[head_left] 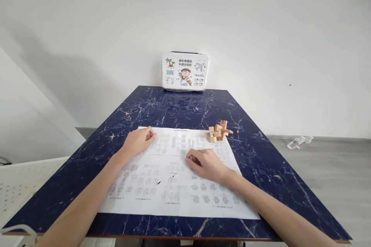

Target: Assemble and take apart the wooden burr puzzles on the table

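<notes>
A large white instruction sheet (174,210) printed with rows of small assembly drawings lies flat on the table. My left hand (139,140) rests on its upper left corner, fingers curled in and nothing visible in them. Over the right half of the paper lies my right hand (207,162), also with curled fingers; I see nothing in it. Beyond that hand, at the sheet's upper right corner, sits a wooden interlocking puzzle (222,131) of notched pieces with dark numbers on them. Neither hand touches the puzzle.
The dark blue marble-patterned table (179,112) reaches to a white wall. At its far edge a white cartoon case (185,71) stands upright. Clear plastic bottles (300,142) lie on the floor at right. A white perforated surface (29,185) is at lower left.
</notes>
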The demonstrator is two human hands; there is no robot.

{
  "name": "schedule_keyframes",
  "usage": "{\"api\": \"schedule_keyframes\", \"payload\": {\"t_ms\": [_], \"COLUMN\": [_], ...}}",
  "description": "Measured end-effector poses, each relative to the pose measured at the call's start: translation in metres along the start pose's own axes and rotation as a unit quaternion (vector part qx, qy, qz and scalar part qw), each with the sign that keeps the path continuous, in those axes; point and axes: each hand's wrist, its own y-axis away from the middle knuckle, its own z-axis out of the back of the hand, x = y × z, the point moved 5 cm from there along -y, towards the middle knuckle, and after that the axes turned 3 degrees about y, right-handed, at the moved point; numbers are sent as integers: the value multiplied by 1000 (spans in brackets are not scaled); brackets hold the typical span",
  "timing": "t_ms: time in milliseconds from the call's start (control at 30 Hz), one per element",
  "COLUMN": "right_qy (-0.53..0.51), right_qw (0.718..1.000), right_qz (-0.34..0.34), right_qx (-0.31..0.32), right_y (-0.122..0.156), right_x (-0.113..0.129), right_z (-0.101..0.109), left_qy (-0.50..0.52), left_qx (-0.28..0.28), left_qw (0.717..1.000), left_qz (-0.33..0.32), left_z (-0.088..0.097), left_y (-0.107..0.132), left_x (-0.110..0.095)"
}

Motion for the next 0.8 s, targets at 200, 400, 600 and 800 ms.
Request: {"api": "schedule_keyframes", "payload": {"t_ms": [200, 400, 600, 800], "right_qy": [-2, 4, 7, 2], "right_qw": [1000, 1000, 1000, 1000], "right_qz": [3, -2, -4, -4], "right_qx": [-4, 5, 6, 6], "right_y": [0, 0, 0, 0], "right_x": [1, 0, 0, 1], "right_z": [1, 0, 1, 1], "left_qy": [1, 3, 3, -1], "left_qx": [1, -1, -5, -4], "left_qw": [1000, 1000, 1000, 1000], "left_qz": [1, 0, -5, -6], "left_z": [1, 0, 0, 0], "left_y": [0, 0, 0, -1], "left_x": [0, 0, 0, -1]}}
